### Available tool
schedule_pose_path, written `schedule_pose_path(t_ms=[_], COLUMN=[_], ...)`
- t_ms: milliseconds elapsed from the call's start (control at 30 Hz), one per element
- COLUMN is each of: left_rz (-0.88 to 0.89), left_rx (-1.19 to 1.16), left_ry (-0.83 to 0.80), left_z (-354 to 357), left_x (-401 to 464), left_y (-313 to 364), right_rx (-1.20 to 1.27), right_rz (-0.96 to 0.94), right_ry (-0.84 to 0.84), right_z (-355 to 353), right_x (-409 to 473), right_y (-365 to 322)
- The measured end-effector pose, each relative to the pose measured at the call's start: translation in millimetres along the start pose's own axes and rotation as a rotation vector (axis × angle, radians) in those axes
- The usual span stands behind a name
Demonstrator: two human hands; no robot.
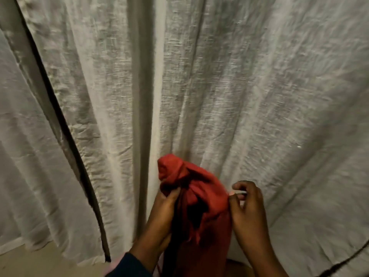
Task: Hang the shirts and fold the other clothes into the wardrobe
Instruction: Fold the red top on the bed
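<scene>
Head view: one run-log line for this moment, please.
left hand grips red garment | right hand pinches small white piece at its edge | white curtain behind

Red garment (201, 206), off-white textured curtain (239, 86), dark-blue sleeve (129, 265).

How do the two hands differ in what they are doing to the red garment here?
The left hand grips the bunched upper part of the red garment from the left; the right hand pinches a small pale piece at its right edge. Left fingers wrap cloth; right fingers curl round that piece. Both hold it up before the pale curtain.
</scene>
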State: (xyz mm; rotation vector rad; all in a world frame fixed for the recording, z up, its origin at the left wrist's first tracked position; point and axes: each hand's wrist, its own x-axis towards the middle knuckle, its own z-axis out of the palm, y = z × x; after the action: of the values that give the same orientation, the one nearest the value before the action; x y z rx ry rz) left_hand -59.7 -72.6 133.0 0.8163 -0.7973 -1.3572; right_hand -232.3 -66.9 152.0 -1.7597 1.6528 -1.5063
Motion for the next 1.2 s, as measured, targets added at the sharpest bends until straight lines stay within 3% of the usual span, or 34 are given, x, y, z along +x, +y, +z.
schedule_pose_path(t_ms=[67, 200, 300, 400, 533, 633, 700, 767, 833, 900, 967, 1000, 1133, 1200], left_rz=[0.076, 0.08, -0.07, 0.008, 0.06, 0.344, 0.497, 0.608, 0.656, 0.486, 0.182, 0.109, 0.181, 0.219], left_rx=[0.032, -0.024, -0.104, -0.101, 0.066, 0.351, 0.503, 0.507, 0.482, 0.614, 0.797, 0.753, 0.335, 0.395], left_ry=[-0.069, -0.275, -0.431, -0.519, -0.483, -0.368, -0.381, -0.388, -0.289, -0.146, -0.174, -0.214, -0.308, -0.421], left_z=[28, 68, 75, 82, 80, 72, 64, 61, 60, 61, 59, 55, 58, 55], left_x=[-1, -15, -22, -28, -19, -13, -10, -7, -3, 1, -3, -5, -20, -17], left_y=[12, 23, 38, 47, 49, 64, 76, 88, 89, 82, 68, 60, 67, 74], right_rx=[0.041, 0.417, 0.509, 0.543, 0.6, 0.741, 0.771, 0.861, 0.964, 1.11, 1.171, 1.123, 1.094, 1.108], right_rz=[-0.084, 0.082, 0.095, 0.16, 0.164, 0.151, 0.222, 0.287, 0.282, 0.285, 0.328, 0.352, 0.412, 0.364], right_ry=[0.079, -0.172, -0.136, -0.025, 0.112, 0.122, 0.153, 0.141, 0.061, 0.088, 0.135, 0.145, 0.1, -0.028], right_z=[-2, -7, -24, -35, -44, -58, -68, -80, -88, -89, -85, -84, -99, -109], right_x=[-13, -20, -12, -8, 1, 9, 14, 22, 28, 33, 32, 30, 16, 4], right_y=[-8, -33, -43, -49, -48, -52, -47, -39, -35, -35, -35, -36, -26, -26])
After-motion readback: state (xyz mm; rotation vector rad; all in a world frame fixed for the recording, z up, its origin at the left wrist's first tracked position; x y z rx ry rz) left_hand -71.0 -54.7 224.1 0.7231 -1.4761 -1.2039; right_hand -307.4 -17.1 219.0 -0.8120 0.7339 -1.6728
